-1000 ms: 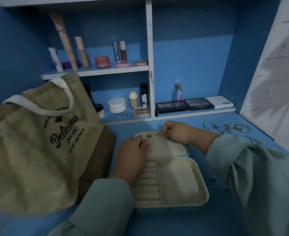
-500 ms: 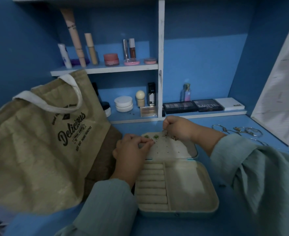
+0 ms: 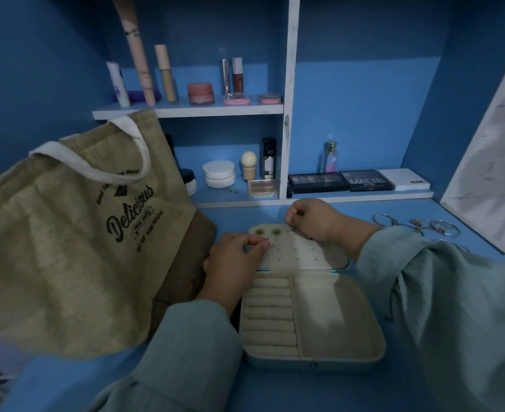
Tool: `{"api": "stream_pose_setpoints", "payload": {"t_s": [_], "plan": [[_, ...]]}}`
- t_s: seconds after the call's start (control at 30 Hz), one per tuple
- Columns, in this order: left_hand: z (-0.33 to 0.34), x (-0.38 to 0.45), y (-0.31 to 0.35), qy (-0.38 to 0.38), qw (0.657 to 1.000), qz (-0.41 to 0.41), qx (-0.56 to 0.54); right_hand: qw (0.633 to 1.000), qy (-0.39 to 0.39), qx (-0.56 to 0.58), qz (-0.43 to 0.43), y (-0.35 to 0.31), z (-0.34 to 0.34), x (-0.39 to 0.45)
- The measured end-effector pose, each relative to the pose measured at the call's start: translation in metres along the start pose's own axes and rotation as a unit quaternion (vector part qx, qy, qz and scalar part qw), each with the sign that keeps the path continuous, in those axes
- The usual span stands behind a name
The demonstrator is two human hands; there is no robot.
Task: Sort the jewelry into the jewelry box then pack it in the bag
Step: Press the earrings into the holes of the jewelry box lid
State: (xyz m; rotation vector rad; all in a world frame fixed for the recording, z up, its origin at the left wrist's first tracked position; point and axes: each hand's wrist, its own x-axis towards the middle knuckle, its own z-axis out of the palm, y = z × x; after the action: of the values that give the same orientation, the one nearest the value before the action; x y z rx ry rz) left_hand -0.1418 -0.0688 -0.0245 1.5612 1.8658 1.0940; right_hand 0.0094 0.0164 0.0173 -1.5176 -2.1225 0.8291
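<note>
Item: jewelry box [image 3: 313, 319], cream, lying open flat on the blue desk [image 3: 364, 391]. Its long axis runs from 6 o'clock to 12 o'clock, tray half toward me, lid panel [image 3: 298, 251] away from me. The ring rolls [image 3: 270, 316] fill the tray's left column, each roll lying 9 to 3 o'clock.

Item: two green studs [image 3: 267, 232], side by side at the lid panel's 11 o'clock corner, seated in the panel.

Item: my left hand [image 3: 233, 260], at 9 o'clock of the lid panel, back of the hand up, wrist coming in from 7 o'clock. Thumb and forefinger are pinched together on a small striped earring [image 3: 271, 242], held just over the panel's left edge, pointing toward 3 o'clock.

Item: my right hand [image 3: 313, 220], at 1 o'clock of the lid panel, fingers curled, knuckles toward 9 o'clock, forearm reaching in from 4 o'clock. Its fingertips pinch a small silver earring [image 3: 291, 229] that hangs down onto the panel's top edge.

Item: loose bangles [image 3: 417, 226], silver and gold, on the desk at 3 o'clock of my right hand, well apart from the box.

Item: jute bag [image 3: 67, 233], printed "Delicious", standing at 9 o'clock of the box, white handle [image 3: 96, 162] up.

Item: shelves [image 3: 186, 110] at 12 o'clock, holding cosmetics and palettes [image 3: 340, 181].
</note>
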Motion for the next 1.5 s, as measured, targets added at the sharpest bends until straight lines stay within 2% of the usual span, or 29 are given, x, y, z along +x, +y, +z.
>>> {"api": "stream_pose_setpoints", "payload": {"t_s": [0.37,0.87,1.1,1.27,1.5], "plan": [[-0.003,0.0,0.005,-0.009,0.999,0.006,0.034,1.0,0.015,0.006,-0.021,-0.006,-0.006,-0.002],[-0.009,-0.013,0.033,0.039,0.998,0.025,0.053,0.985,0.116,0.031,-0.125,-0.023,-0.027,-0.038],[-0.008,-0.013,0.036,0.021,0.996,0.0,0.085,0.979,0.132,0.038,-0.151,-0.024,-0.026,-0.045],[-0.003,-0.012,0.034,0.047,0.994,-0.002,0.095,0.978,0.136,0.04,-0.155,-0.025,-0.025,-0.046],[0.003,-0.013,0.032,0.092,0.986,0.037,0.131,0.977,0.141,0.042,-0.153,-0.026,-0.026,-0.049]]}}
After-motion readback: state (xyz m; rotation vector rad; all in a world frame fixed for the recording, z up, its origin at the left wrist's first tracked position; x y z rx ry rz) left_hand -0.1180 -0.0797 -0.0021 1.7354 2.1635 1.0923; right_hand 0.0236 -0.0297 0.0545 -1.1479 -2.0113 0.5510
